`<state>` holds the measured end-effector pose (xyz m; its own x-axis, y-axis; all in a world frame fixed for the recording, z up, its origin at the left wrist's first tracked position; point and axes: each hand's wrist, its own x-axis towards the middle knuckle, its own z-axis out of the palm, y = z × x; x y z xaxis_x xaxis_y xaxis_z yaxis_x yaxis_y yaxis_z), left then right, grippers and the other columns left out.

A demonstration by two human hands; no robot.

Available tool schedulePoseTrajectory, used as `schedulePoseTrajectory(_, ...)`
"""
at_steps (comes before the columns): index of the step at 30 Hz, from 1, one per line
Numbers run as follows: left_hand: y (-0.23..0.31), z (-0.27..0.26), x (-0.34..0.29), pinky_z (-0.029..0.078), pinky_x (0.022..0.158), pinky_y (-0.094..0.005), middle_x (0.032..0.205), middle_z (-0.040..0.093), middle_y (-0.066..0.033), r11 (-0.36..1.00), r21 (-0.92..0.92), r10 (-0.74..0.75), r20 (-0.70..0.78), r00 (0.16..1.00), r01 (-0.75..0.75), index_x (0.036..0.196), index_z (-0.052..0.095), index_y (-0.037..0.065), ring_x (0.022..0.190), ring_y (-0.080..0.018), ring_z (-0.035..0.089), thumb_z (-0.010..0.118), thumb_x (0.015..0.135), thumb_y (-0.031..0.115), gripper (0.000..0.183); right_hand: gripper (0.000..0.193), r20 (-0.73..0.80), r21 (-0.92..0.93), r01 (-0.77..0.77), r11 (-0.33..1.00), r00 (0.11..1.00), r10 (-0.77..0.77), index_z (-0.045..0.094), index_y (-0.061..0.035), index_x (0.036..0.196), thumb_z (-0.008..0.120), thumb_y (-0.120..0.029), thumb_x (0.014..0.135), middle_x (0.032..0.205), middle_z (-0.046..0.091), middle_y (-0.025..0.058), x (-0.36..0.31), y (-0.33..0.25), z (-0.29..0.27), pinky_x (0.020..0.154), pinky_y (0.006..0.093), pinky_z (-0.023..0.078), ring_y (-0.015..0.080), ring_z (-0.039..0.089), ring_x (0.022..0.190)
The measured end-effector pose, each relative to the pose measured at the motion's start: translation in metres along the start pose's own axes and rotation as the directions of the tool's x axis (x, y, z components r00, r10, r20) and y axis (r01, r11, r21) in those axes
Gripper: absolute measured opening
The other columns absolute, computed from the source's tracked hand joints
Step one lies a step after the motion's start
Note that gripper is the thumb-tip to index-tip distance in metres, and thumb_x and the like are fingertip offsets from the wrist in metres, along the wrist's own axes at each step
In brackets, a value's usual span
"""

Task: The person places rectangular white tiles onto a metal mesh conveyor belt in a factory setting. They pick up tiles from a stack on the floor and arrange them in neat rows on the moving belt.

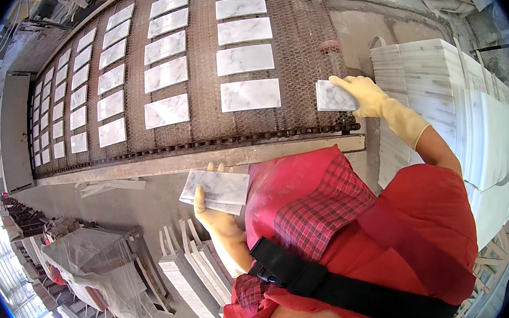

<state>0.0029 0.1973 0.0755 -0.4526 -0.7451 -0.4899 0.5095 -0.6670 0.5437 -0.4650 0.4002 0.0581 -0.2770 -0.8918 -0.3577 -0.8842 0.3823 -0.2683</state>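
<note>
In my left hand (217,214), gloved in pale yellow, is a small stack of white marble tiles (217,186) with grey veins. My thumb lies across the top and the fingertips show at the far edge, below the conveyor's near side. My right hand (366,95), gloved the same way, grips another marble tile stack (333,98) at its right end, over the mesh belt's near right corner. Rows of similar marble tiles (250,95) lie flat on the brown mesh conveyor belt (200,85), spaced apart in columns running to the far left.
A metal rail (204,169) edges the belt's near side. Large strapped white slabs (439,110) stand at the right. Plastic-wrapped goods (94,266) sit at the lower left, beside upright pale slabs (198,277) near my left forearm.
</note>
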Motion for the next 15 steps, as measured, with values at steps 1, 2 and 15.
schedulePoseTrajectory(1, 0.001, 0.000, -0.001, 0.030, 0.132, -0.0685, 0.169, 0.048, -0.0222, 1.000, -0.026, -0.009, 0.011, 1.000, 0.010, 0.169, 0.033, 0.000, 0.158, -0.0458, 0.042, 0.067, 0.101, 0.039, 0.086, 0.125, 0.009, 0.007, 0.004, 1.000, 1.000, -0.004, 0.038, -0.0215, 0.170, 0.097, -0.004, 0.061, 0.140, 0.066, 0.0169, 0.001, -0.001, -0.001, 0.107, 0.0477, 0.056, 0.0420, 0.066, 0.123)
schedulePoseTrajectory(2, 0.000, 0.001, -0.001, 0.030, 0.132, -0.0680, 0.170, 0.047, -0.0228, 0.999, -0.032, -0.014, 0.014, 1.000, 0.014, 0.170, 0.033, 0.000, 0.158, -0.0457, 0.041, 0.067, 0.101, 0.040, 0.086, 0.125, 0.012, 0.011, 0.006, 1.000, 1.000, -0.006, 0.038, -0.0215, 0.170, 0.097, -0.004, 0.061, 0.140, 0.066, 0.0170, 0.002, 0.000, 0.000, 0.107, 0.0479, 0.056, 0.0421, 0.066, 0.123)
schedulePoseTrajectory(15, -0.011, 0.004, -0.012, 0.032, 0.132, -0.0609, 0.170, 0.045, -0.0259, 0.995, 0.094, -0.015, -0.002, 1.000, 0.015, 0.170, 0.034, -0.004, 0.156, -0.0426, 0.044, 0.059, 0.106, 0.047, 0.085, 0.123, -0.101, 0.036, 0.026, 0.999, 0.995, -0.023, 0.040, -0.0190, 0.168, 0.095, -0.002, 0.060, 0.140, 0.067, 0.0169, 0.016, 0.017, 0.006, 0.108, 0.0496, 0.055, 0.0424, 0.066, 0.124)
